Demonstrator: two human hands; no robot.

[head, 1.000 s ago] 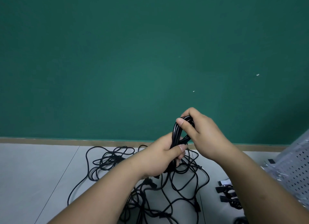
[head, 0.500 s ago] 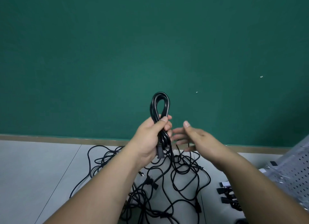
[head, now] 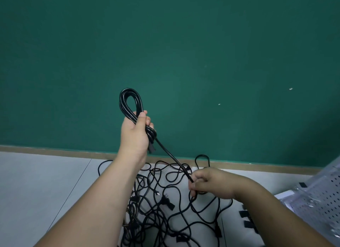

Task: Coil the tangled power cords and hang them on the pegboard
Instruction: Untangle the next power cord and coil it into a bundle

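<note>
Left grip (head: 136, 134) mid-frame, raised in front of the green wall (head: 165, 44), fingers and thumb clamped round a coiled black power cord (head: 128, 99). The coil's loop stands up above the fist. A connector end (head: 151, 149) pokes out below it.

One strand (head: 171, 156) of the same cord runs taut down and right from the coil to the right grip (head: 207, 184). That grip sits lower, right of centre, fingers curled, pinching the strand. The cord carries on beneath it into the pile.

Tangle of black power cords (head: 165, 219) on the grey floor (head: 46, 182), bottom centre, below and between both forearms. A plug (head: 165, 203) lies in the middle of it. Single cords in the heap can't be told apart, and the bottom frame edge cuts off its lower part.

Pegboard (head: 316, 200) at the right edge: white, perforated, lying tilted, cut off by the frame. Looks covered in clear film, blurred. A few short black straps (head: 243, 214) on the floor just left of it, partly hidden by the right forearm.
</note>
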